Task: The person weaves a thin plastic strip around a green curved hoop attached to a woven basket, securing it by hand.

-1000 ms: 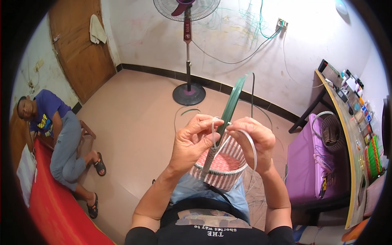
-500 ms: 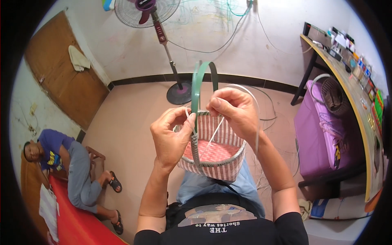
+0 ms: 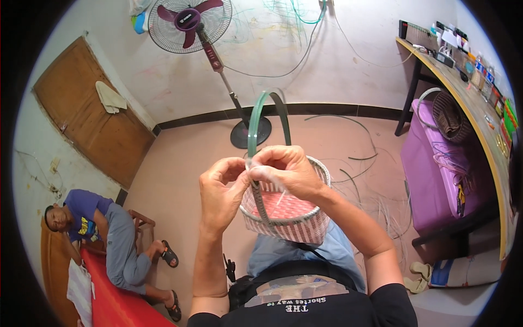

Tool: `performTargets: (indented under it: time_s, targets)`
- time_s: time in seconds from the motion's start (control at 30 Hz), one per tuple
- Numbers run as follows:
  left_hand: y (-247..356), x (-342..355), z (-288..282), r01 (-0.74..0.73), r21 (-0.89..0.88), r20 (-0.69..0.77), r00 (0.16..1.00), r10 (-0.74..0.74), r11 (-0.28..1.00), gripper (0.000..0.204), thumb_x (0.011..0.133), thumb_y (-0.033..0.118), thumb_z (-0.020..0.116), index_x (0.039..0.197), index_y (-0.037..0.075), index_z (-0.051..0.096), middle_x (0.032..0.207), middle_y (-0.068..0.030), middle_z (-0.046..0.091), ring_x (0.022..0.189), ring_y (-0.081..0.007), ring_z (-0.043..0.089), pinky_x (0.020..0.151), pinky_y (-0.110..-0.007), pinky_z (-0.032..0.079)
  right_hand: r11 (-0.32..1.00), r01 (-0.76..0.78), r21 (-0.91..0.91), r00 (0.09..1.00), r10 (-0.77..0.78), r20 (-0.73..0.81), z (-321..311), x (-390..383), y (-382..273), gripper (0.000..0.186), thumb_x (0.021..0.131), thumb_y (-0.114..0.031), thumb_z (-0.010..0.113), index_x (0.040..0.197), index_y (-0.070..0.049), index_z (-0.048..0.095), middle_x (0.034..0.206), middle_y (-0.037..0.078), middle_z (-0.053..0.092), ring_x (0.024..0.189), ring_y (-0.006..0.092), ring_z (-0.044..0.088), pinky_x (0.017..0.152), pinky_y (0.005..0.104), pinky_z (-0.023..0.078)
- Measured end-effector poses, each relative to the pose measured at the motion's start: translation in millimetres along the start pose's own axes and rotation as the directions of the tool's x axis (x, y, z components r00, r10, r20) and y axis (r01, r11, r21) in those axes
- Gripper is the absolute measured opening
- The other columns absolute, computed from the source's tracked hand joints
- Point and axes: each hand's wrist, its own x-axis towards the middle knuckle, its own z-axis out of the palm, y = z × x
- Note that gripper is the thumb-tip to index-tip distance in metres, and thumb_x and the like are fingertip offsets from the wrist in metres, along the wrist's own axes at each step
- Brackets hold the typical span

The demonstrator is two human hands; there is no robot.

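Note:
A small woven basket [image 3: 305, 231], striped red and white outside with a pink inside, rests on my lap. Its tall green strap handle [image 3: 254, 125] arches up from the rim. At the foot of the handle's near side, my left hand [image 3: 220, 191] pinches the handle between thumb and fingers. My right hand [image 3: 291, 171] is closed right beside it, fingertips together on a thin white strip [image 3: 281, 197]. Part of that strip hangs over the basket's inside. The fingertips of both hands nearly meet and hide the exact point where strip and handle touch.
A standing fan [image 3: 188, 22] is ahead by the wall. Loose strips [image 3: 389, 218] litter the floor at right, near a purple box [image 3: 436, 169] under a cluttered table [image 3: 436, 68]. At left, a person [image 3: 103, 234] reclines on a red surface [image 3: 117, 294].
My right hand has come down and left to meet my left hand at the handle's foot. The strip it had drawn out in a loop is now mostly hidden. The view has shifted slightly.

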Motion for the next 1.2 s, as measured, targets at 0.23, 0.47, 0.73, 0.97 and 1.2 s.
performTargets:
  time_s: [0.23,0.47,0.73,0.97,1.2]
  targets:
    - [1.7,1.2,5.7,0.009,0.116,-0.063,0.998,-0.002,0.993,0.011,0.078,0.001,0.07,0.086,-0.006,0.067,0.076,-0.0108,0.071,0.067,-0.0125,0.068,0.063,-0.025,0.055,0.998,-0.057,0.036,0.996,0.059,-0.07,-5.0,-5.9,7.9,0.016,0.089,-0.014,0.071,0.093,0.0,0.063,0.085,0.003,0.062,0.076,0.009,0.056,0.07,0.0238,0.048]
    - [9.9,-1.0,12.4,-0.102,0.372,-0.088,0.985,0.145,0.922,0.007,0.074,0.001,0.068,0.079,-0.002,0.064,0.07,-0.0128,0.066,0.059,-0.0228,0.066,0.057,-0.033,0.053,0.997,0.075,-0.016,0.976,-0.077,-0.206,-0.4,5.2,14.8,0.013,0.089,-0.013,0.071,0.092,-0.001,0.067,0.073,-0.002,0.061,0.063,0.0047,0.053,0.057,0.0206,0.044]
    - [-1.1,-19.5,22.7,-0.196,0.606,-0.195,0.903,0.383,0.771,0.02,0.077,-0.004,0.064,0.095,0.002,0.057,0.085,-0.0096,0.059,0.068,-0.0223,0.059,0.063,-0.034,0.049,0.94,0.151,-0.306,0.972,-0.197,-0.126,10.0,6.4,9.6,0.007,0.087,-0.007,0.072,0.09,-0.002,0.068,0.074,-0.005,0.059,0.064,0.0013,0.05,0.052,0.018,0.039]
    - [-21.5,-23.6,-0.1,0.066,-0.654,0.083,0.996,-0.015,0.754,0.012,0.088,-0.003,0.056,0.098,0.0,0.062,0.098,-0.0004,0.058,0.091,-0.009,0.054,0.083,-0.024,0.044,0.964,0.101,-0.244,0.98,-0.139,-0.144,14.9,2.9,3.2,0.009,0.088,-0.008,0.072,0.092,0.0,0.069,0.077,-0.002,0.062,0.068,0.0023,0.052,0.056,0.0177,0.042]
    - [-38.3,-28.0,-0.1,-0.103,-0.662,0.015,0.988,0.151,0.742,0.017,0.09,-0.004,0.062,0.104,0.0,0.07,0.104,-0.0056,0.057,0.105,-0.0166,0.054,0.096,-0.029,0.043,0.94,0.032,-0.34,0.999,-0.043,-0.024,14.2,1.1,-16.5,0.006,0.086,-0.002,0.071,0.09,0.003,0.07,0.082,0.001,0.062,0.072,0.0062,0.056,0.063,0.0218,0.047]
